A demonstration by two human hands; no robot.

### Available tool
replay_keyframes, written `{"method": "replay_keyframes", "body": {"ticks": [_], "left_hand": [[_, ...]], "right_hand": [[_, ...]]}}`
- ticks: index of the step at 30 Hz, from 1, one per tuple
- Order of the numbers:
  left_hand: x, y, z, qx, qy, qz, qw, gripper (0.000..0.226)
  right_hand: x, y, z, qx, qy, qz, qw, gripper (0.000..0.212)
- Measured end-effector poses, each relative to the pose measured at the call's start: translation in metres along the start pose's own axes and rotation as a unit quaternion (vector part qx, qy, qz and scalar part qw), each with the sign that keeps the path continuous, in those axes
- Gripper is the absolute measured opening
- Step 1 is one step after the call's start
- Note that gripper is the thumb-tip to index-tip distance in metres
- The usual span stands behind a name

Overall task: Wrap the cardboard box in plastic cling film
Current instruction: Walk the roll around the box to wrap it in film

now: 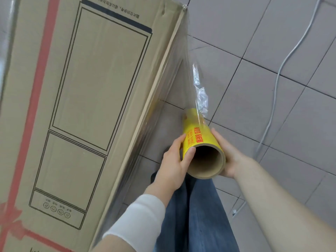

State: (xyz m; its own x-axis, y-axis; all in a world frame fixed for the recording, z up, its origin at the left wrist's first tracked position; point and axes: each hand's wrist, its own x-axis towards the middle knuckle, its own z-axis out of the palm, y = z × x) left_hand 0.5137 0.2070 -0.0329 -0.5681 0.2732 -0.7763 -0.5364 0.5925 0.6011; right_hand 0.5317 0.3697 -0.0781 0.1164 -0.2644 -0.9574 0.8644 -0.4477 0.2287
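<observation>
The cardboard box [91,84] is matt brown paperboard, printed in black and red. At twelve o'clock from the roll [198,131], the cling film [200,95] is clear, glossy plastic, crinkled along its loose edge. The roll's wrapper is shiny yellow and its core is dull brown card. The floor tiles [254,51] look smooth and grey.

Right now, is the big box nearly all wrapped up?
Not nearly. Done: cling film runs from the far corner of the cardboard box across its narrow side. In hand: the left hand and right hand both grip the yellow roll, holding the sheet taut. Left: the printed front looks bare, so more laps seem needed.
</observation>
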Motion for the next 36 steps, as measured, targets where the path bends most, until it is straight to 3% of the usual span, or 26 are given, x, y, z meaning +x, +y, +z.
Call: {"method": "replay_keyframes", "body": {"ticks": [5,9,13,16,20,28,32,36], "left_hand": [[-0.018,-0.004,0.014,-0.027,0.027,-0.014,0.999,0.062],[-0.018,-0.020,0.003,0.093,-0.032,-0.015,0.995,0.071],[-0.022,-0.025,0.000,0.059,-0.071,0.002,0.996,0.085],[-0.022,-0.022,0.003,0.063,-0.067,0.022,0.996,0.071],[-0.023,-0.024,0.006,0.089,-0.039,0.031,0.995,0.052],[-0.051,-0.044,0.018,0.003,0.045,-0.011,0.999,0.047],[-0.052,-0.051,0.010,0.034,0.015,-0.048,0.998,0.043],[-0.050,-0.054,-0.001,0.065,-0.039,-0.034,0.997,0.068]], "right_hand": [[0.004,0.018,0.002,0.064,-0.031,-0.012,0.997,0.068],[0.013,0.020,-0.002,0.002,0.024,0.023,0.999,0.079],[0.016,0.024,0.003,-0.058,0.024,0.011,0.998,0.077],[0.014,0.025,0.005,-0.113,0.023,-0.007,0.993,0.061],[0.017,0.030,0.006,-0.086,0.046,0.000,0.995,0.076],[0.027,0.064,0.001,0.043,-0.007,-0.024,0.999,0.063],[0.032,0.072,0.011,0.030,0.005,-0.001,1.000,0.069],[0.035,0.078,0.014,-0.020,0.007,0.015,1.000,0.059]]}}
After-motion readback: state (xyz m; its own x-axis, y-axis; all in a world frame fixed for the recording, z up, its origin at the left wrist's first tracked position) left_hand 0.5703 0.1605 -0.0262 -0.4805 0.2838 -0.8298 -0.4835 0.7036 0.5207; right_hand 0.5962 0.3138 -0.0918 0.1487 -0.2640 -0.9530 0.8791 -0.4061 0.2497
